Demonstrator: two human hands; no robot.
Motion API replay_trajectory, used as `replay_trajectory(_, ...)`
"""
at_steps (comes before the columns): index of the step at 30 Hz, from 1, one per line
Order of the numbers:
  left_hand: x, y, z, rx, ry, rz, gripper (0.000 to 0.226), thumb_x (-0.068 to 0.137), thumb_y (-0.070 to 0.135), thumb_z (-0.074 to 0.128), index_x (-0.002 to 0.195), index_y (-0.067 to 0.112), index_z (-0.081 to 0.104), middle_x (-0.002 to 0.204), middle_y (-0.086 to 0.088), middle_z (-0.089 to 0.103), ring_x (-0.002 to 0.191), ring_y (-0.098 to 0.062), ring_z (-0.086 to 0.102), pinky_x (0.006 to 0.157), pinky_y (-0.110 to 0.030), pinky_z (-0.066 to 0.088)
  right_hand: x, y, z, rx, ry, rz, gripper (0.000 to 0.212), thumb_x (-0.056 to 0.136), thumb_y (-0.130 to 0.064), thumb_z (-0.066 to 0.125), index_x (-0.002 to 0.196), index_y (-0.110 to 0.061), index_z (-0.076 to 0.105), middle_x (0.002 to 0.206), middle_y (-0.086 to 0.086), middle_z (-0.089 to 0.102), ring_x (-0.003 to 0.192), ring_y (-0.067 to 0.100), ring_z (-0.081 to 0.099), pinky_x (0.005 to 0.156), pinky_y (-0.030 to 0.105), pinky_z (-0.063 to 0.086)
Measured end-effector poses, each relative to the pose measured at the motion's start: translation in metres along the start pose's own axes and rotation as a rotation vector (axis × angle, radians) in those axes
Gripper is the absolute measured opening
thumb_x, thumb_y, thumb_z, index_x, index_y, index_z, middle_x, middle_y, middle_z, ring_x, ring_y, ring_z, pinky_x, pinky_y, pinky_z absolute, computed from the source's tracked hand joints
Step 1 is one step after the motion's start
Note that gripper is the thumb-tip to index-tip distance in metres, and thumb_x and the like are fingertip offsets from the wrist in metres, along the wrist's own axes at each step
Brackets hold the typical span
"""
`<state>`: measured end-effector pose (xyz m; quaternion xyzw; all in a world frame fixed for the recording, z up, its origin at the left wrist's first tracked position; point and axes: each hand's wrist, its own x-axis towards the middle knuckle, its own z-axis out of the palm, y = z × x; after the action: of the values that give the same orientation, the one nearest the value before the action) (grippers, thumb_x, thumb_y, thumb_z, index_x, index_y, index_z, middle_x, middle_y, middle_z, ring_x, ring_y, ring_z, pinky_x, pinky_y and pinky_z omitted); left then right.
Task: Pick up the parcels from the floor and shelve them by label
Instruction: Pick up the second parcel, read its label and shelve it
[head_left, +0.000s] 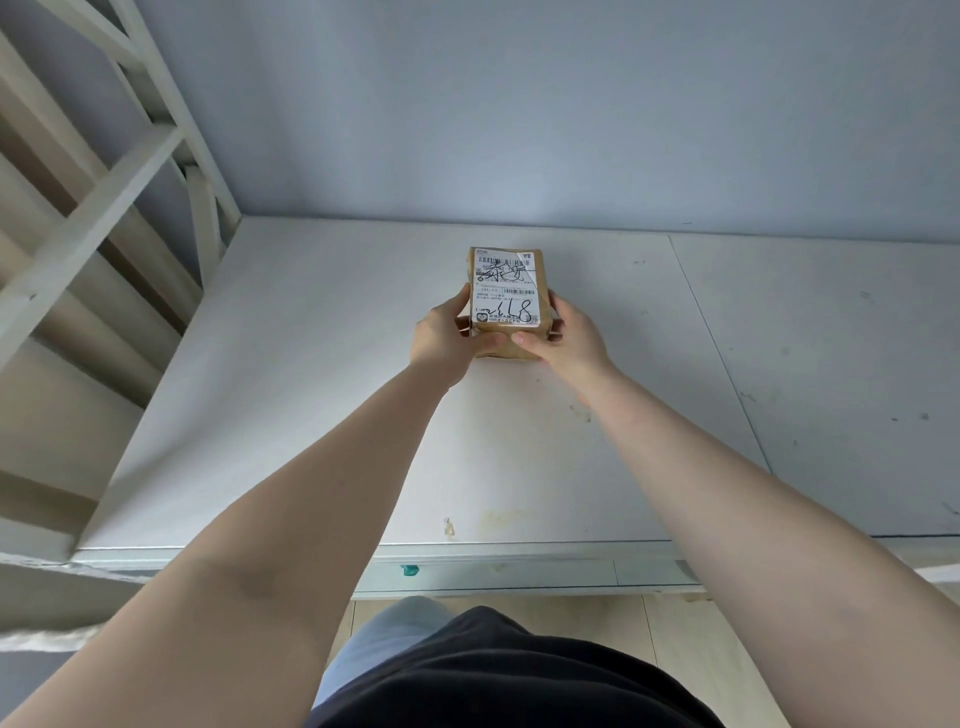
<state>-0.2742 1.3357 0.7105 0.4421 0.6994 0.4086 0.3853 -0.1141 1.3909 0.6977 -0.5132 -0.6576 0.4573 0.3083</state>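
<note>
Setting a labelled parcel onto the shelf

Reaching forward with both arms, the person holds a small brown cardboard parcel (506, 301), wrapped in clear tape and topped with a white printed shipping label (505, 291), over the middle of a wide white shelf board (291, 405). The left hand (445, 338) is closed on the parcel's left side, thumb on the near edge and fingers curled round the flank; the right hand (563, 338) grips the right side the same way, its thumb pressing the near bottom corner. The parcel sits well back from the shelf's front edge and apart from the pale grey back wall (519, 114). Whether its underside already touches the board cannot be told, since the hands hide the near bottom edge.

Judging from this, the step in hand is the placing of one parcel, label facing up with handwritten marks readable. The next move calls for lowering it flat if it is not down, then loosening both grips outward without nudging it askew. No other parcel shows on this shelf, and the floor's remaining parcels are out of view.
</note>
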Motion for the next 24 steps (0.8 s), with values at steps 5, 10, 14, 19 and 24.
replay_trajectory(5,0.009,0.001,0.002,-0.005,0.005,-0.007,0.081,0.08,0.022,0.08,0.15,0.037,0.042,0.113,-0.002,0.069,0.093,-0.011,0.058,0.059,-0.014,0.042,0.014,0.002,-0.001,0.009,-0.022,0.047,0.075,0.075,-0.014,0.079,0.142,-0.022,0.046,0.125,0.006,0.067,0.105,0.026,0.068,0.094,0.047,0.054)
replay_trajectory(10,0.014,0.001,0.001,0.015,0.003,0.0,0.078,0.081,0.022,0.078,0.148,0.038,0.044,0.108,-0.001,0.068,0.086,-0.009,0.057,0.056,-0.014,0.041,0.02,0.002,0.001,-0.007,-0.007,0.074,0.085,0.065,-0.025,0.081,0.142,-0.021,0.046,0.128,0.005,0.065,0.106,0.026,0.068,0.094,0.048,0.054)
replay_trajectory(14,0.018,-0.001,0.001,0.029,0.003,0.002,0.075,0.081,0.023,0.078,0.147,0.039,0.046,0.113,-0.002,0.07,0.091,-0.012,0.058,0.056,-0.016,0.041,0.022,-0.001,0.002,-0.031,-0.012,0.082,0.087,0.061,-0.03,0.08,0.141,-0.021,0.046,0.125,0.005,0.068,0.105,0.025,0.068,0.095,0.048,0.053)
replay_trajectory(19,0.019,-0.001,0.0,0.037,0.007,0.004,0.072,0.082,0.023,0.077,0.146,0.038,0.047,0.105,0.0,0.066,0.083,-0.011,0.056,0.054,-0.017,0.039,0.025,-0.002,0.003,-0.051,-0.011,0.075,0.092,0.056,-0.034,0.08,0.141,-0.019,0.047,0.123,0.007,0.069,0.105,0.025,0.069,0.094,0.048,0.054)
replay_trajectory(24,0.018,0.0,0.0,0.058,0.009,0.022,0.069,0.083,0.023,0.077,0.145,0.037,0.049,0.103,0.001,0.066,0.085,-0.014,0.056,0.055,-0.02,0.041,0.021,-0.004,0.004,-0.077,0.004,0.07,0.079,0.068,-0.02,0.082,0.14,-0.019,0.048,0.118,0.008,0.071,0.101,0.026,0.069,0.093,0.047,0.054)
